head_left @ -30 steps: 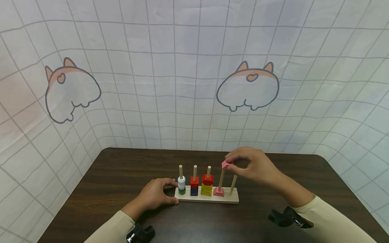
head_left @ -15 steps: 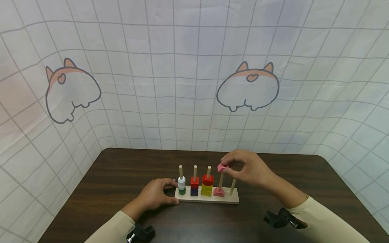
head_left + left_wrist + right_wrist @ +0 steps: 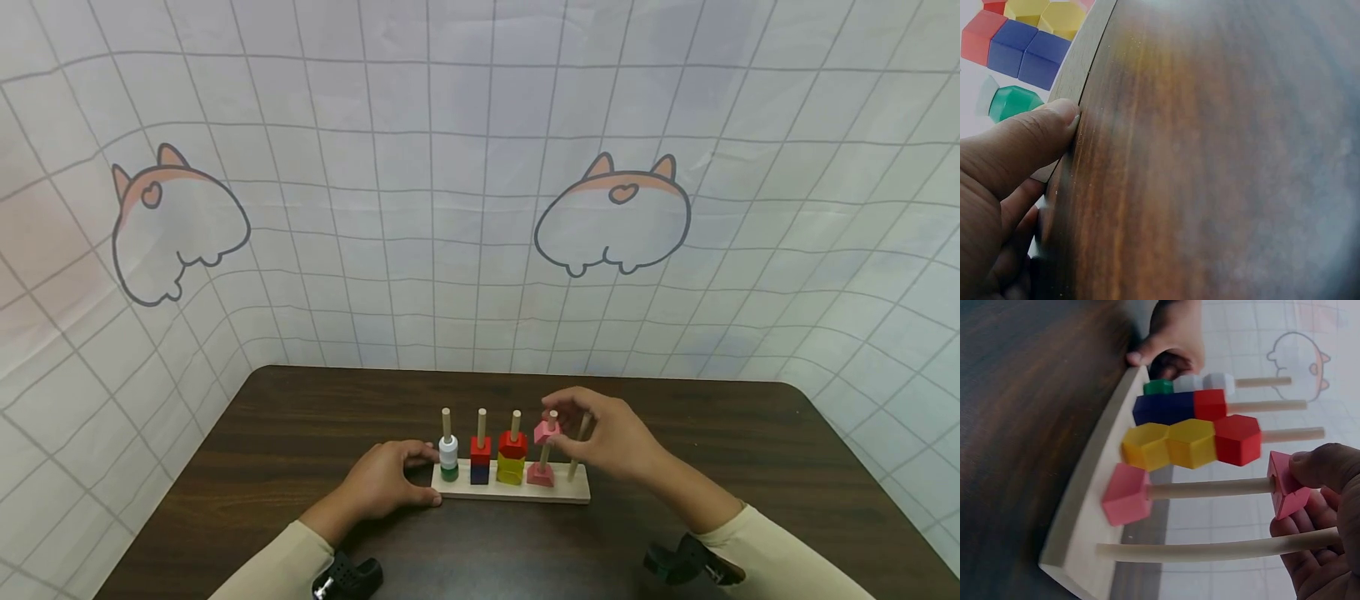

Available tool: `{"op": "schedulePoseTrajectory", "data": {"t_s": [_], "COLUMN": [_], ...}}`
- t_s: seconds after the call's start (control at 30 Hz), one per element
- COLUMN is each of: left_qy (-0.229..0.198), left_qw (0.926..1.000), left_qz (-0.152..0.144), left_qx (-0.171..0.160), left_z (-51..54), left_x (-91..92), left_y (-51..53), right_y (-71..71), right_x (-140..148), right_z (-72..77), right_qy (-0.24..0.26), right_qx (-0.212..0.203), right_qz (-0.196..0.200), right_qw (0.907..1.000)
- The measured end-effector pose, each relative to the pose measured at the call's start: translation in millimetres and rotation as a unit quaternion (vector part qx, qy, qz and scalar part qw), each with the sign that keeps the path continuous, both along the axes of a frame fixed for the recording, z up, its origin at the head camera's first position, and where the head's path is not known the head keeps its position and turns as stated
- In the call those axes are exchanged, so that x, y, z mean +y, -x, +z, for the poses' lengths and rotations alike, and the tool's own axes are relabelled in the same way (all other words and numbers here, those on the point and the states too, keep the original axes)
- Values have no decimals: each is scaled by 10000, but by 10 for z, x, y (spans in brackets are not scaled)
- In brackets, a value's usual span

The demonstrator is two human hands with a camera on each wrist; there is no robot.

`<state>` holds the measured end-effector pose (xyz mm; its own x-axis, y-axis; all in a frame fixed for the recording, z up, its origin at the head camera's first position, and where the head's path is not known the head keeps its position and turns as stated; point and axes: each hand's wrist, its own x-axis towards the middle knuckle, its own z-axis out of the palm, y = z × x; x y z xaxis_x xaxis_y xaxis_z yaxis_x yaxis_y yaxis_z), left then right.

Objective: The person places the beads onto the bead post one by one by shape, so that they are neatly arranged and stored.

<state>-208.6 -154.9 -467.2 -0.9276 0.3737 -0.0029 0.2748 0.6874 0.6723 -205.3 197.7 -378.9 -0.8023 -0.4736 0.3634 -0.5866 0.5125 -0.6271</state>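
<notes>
A pale wooden peg board with upright pegs stands on the table. My left hand grips its left end, thumb at the front edge. My right hand pinches a pink block between thumb and fingers. That block sits around the upper part of the fourth peg, whose tip shows above it in the head view. At the foot of this peg lies another pink block. The bare fifth peg passes close to the right fingers.
Left of the fourth peg are yellow blocks under a red one, blue blocks under a red one, and a green block under white ones. A gridded cloth hangs behind the dark table.
My right hand has moved left and down, bringing the pink block from above the fourth peg's tip onto the peg. The left hand and peg board have stayed still.
</notes>
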Motion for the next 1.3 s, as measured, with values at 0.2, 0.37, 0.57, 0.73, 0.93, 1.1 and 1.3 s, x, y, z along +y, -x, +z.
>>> {"op": "schedulePoseTrajectory", "data": {"t_s": [0.2,0.37,0.57,0.73,0.93,1.1,1.3], "left_qy": [9,5,-4,2,13,25,57], "left_qw": [10000,10000,10000,10000,10000,10000,9999], "left_qz": [-9,-5,17,15,2,-15,-130], "left_qx": [13,-14,-19,-17,-1,1,68], "left_z": [-6,-5,10,2,-4,0,17], "left_x": [6,8,11,2,-8,-9,-28], "left_y": [-1,3,-11,-6,3,7,-2], "right_y": [-21,-24,-4,10,20,18,-25], "right_x": [1,14,27,23,11,27,126], "right_z": [-157,-292,-475,-596,-683,-682,-632], "right_qy": [123,282,390,469,521,516,664], "right_qx": [-184,-451,-903,-1083,-1141,-1060,-1138], "right_qz": [-269,-315,-58,131,172,124,-36], "right_qw": [9994,9981,9951,9929,9920,9930,9913]}}
